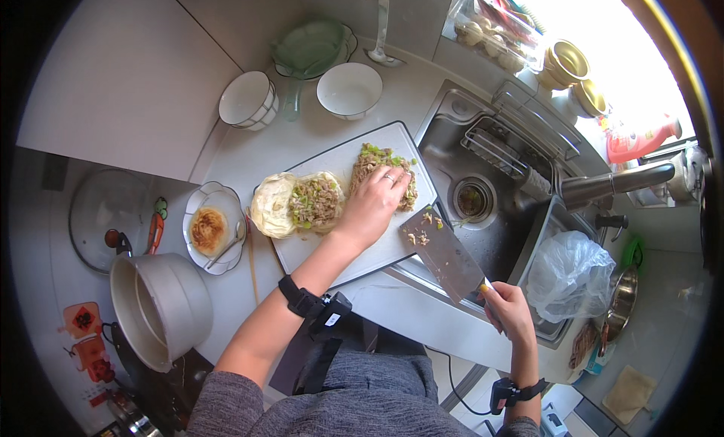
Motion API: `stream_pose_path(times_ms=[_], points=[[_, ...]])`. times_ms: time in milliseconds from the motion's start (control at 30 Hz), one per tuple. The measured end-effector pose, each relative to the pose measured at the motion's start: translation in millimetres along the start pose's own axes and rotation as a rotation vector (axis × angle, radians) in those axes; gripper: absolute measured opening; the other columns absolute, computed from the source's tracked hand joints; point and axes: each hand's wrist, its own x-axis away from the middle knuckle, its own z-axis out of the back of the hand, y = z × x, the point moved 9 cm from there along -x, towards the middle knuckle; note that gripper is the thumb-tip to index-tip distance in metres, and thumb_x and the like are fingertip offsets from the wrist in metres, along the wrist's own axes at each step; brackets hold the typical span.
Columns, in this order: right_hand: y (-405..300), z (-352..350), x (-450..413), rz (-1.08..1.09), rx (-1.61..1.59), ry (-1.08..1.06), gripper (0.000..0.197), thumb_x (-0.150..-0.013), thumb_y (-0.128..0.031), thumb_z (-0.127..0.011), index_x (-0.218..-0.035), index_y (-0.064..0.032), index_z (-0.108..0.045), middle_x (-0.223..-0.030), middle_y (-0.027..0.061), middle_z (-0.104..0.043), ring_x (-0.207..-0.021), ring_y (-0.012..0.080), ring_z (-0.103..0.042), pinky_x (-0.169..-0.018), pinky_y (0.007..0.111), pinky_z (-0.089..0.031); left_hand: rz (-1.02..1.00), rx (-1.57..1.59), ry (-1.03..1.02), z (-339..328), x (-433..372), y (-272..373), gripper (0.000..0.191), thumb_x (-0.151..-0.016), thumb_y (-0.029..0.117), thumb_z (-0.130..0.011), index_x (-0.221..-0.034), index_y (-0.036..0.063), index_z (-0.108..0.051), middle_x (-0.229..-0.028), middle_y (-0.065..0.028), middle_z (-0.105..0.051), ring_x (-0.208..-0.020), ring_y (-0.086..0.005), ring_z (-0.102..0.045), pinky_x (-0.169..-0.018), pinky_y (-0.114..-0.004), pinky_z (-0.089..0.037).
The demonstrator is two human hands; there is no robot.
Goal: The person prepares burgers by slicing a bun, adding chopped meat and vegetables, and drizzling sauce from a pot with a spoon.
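Observation:
My right hand [506, 310] grips the handle of a steel cleaver [447, 261], held flat beside the cutting board's right edge, over the sink's rim. Bits of meat and green pepper cling to its blade. My left hand [376, 202] reaches onto a pile of chopped meat and green pepper [376, 157] on the white cutting board [367, 256]. Its fingertips are in the pile, so whether they hold any is hidden. Left of that hand lies a split round flatbread [274, 205], opened out, with chopped filling [317, 202] on one half.
A scalloped plate [231, 261] with a browned flatbread [208, 229] and spoon stands left of the board. A deep pot [181, 307] is nearer me. White bowls [349, 89] stand behind. The steel sink [447, 148], with a plastic bag [568, 273] over its basin, lies right.

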Motion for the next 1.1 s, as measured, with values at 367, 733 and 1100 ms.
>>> stream_pose_path(times_ms=[367, 733, 1100], points=[[-21.8, 7.9, -46.8, -0.004, 0.075, -0.116, 0.034, -0.094, -0.03, -0.057, -0.082, 0.0014, -0.063, -0.052, 0.0011, -0.051, -0.034, 0.0068, -0.039, -0.035, 0.022, -0.027, 0.072, -0.075, 0.003, -17.0, -1.6, 1.9, 0.033, -0.082, 0.004, -0.054, -0.114, -0.001, -0.063, -0.121, -0.015, -0.059, -0.113, -0.028, -0.052, -0.096, -0.036, -0.046], [-35.7, -7.1, -69.9, 0.033, 0.078, -0.189, 0.033, -0.093, -0.028, -0.059, -0.083, 0.0021, -0.065, -0.052, -0.0011, -0.049, -0.036, 0.0053, -0.039, -0.035, 0.023, -0.027, 0.103, -0.031, -0.023, -14.5, 8.8, 3.1, 0.04, -0.082, 0.001, -0.05, -0.121, -0.0018, -0.059, -0.12, -0.0156, -0.055, -0.112, -0.0298, -0.052, -0.099, -0.036, -0.044], [-41.9, -19.5, -79.9, 0.061, 0.125, -0.189, 0.034, -0.094, -0.028, -0.059, -0.08, 0.0027, -0.063, -0.05, -0.0012, -0.048, -0.034, 0.0055, -0.038, -0.033, 0.024, -0.027, 0.166, -0.229, 0.088, 0.9, 17.5, -2.3, 0.031, -0.085, 0.015, -0.059, -0.114, 0.0106, -0.067, -0.123, -0.0081, -0.057, -0.115, -0.0248, -0.049, -0.096, -0.037, -0.04]])
